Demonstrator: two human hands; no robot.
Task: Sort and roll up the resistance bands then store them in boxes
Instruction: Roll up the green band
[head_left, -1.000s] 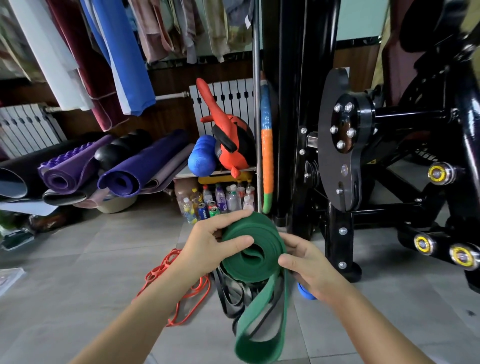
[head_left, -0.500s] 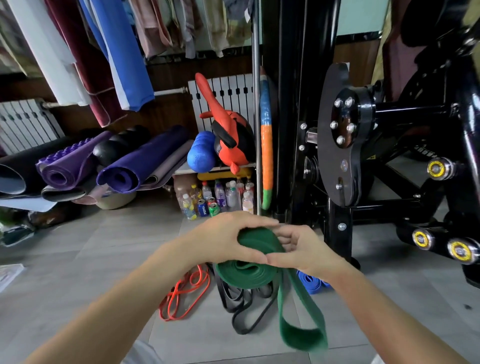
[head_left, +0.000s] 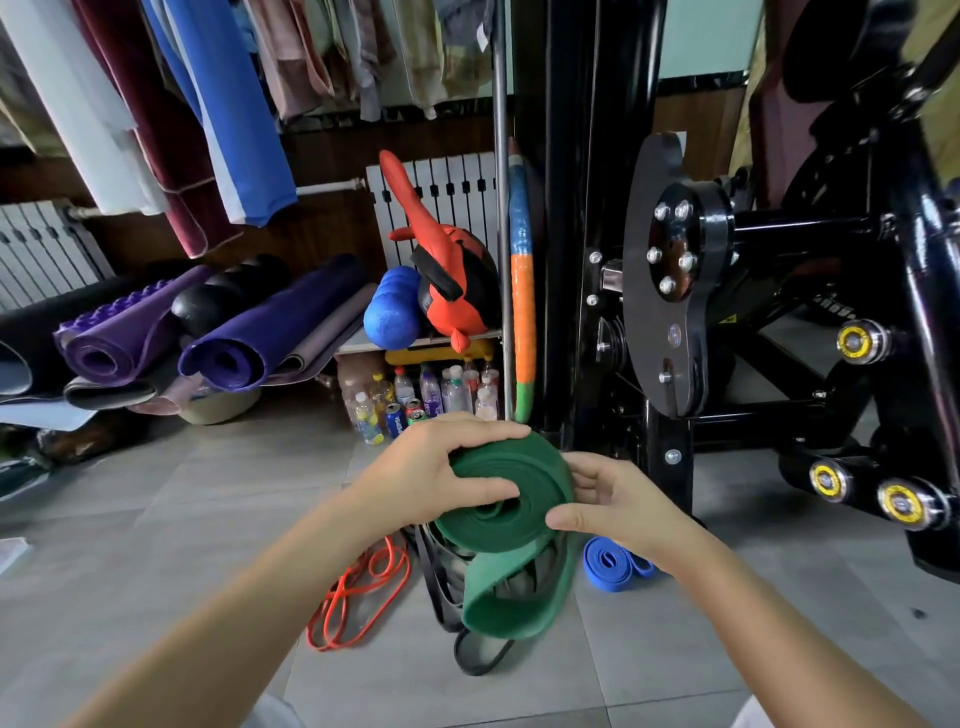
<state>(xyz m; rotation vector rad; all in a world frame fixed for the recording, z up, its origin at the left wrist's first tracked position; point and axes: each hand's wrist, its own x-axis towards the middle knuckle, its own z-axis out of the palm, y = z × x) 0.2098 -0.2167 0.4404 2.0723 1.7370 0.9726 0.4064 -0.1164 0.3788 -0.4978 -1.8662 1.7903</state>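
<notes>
Mid-roll, the left hand and right hand both pinch the wide green rubber resistance band, coiled in the air above the floor, whose hanging tail likely needs winding in next.

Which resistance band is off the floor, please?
The wide green band, gripped by the left hand and right hand; the orange band, black band and blue band lie on the floor.

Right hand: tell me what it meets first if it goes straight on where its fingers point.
The green band, already in its grip; just beyond, likely the left hand.
</notes>
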